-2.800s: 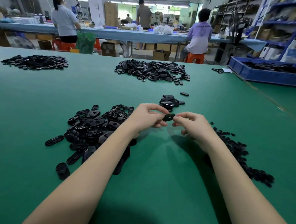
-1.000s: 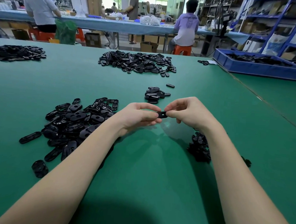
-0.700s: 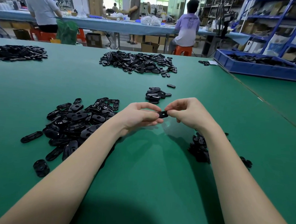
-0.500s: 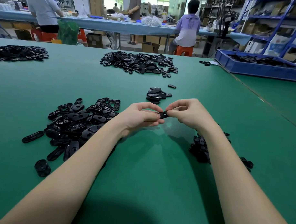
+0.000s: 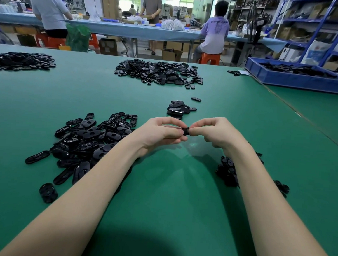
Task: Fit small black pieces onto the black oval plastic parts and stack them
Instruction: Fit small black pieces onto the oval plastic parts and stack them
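Note:
My left hand (image 5: 162,132) and my right hand (image 5: 215,132) meet above the green table (image 5: 162,194), both pinching one black oval part (image 5: 185,131) between thumbs and fingers; most of it is hidden by the fingers. A loose pile of black oval parts (image 5: 87,142) lies under and left of my left forearm. Small black pieces (image 5: 228,171) lie in a heap beside my right forearm. A short stack of oval parts (image 5: 176,110) sits just beyond my hands.
A larger heap of black parts (image 5: 158,73) lies farther back, another heap (image 5: 23,60) at the far left. A blue tray (image 5: 296,79) with parts stands at the back right. A seam (image 5: 302,117) runs along the table's right side. People work at a far bench.
Both hands stay together on the same oval part. The right fingers have shifted slightly on its end; the view has tilted down a little since the oldest frame.

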Demonstrator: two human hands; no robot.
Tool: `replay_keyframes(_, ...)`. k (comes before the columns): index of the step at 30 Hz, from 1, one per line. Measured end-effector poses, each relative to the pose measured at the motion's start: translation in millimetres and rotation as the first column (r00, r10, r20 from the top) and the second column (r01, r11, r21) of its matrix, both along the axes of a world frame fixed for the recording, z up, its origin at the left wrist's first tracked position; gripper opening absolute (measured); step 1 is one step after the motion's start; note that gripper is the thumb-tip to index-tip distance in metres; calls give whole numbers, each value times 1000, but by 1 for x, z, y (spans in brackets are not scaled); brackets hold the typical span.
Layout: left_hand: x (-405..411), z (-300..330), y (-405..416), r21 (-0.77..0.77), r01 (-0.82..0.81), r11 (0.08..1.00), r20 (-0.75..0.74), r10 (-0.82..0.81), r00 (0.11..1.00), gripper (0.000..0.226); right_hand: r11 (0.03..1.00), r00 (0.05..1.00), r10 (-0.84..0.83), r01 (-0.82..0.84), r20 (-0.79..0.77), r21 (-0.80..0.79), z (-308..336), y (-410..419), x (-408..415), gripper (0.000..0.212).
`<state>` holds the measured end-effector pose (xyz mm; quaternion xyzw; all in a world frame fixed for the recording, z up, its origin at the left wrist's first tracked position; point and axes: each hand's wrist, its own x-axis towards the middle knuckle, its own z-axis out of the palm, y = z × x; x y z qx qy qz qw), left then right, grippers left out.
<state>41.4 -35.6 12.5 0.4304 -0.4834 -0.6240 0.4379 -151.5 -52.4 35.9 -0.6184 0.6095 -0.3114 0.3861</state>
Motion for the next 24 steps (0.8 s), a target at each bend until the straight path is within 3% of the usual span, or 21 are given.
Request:
replay_keyframes(5,0,1,-1,5,-18,1000,88,18,996,17,999,999,18,-16,-47,34,0,0,-1,21)
replay_keyframes(9,0,2,-2,35,-14,999,22,13,1000,20,996,997,46,-50,62,68,-1,2,-2,18)
replay_keyframes(15,-10,-4,-3,-4,-108,994,-102,107,989,16,996,992,87,-85,86,-29,-5,-1,5,20)
replay_keyframes(24,-8,-6,-4,-47,-147,988,-13,146,989,14,993,1000,19,-16,18,-121,-10,-5,9,14)
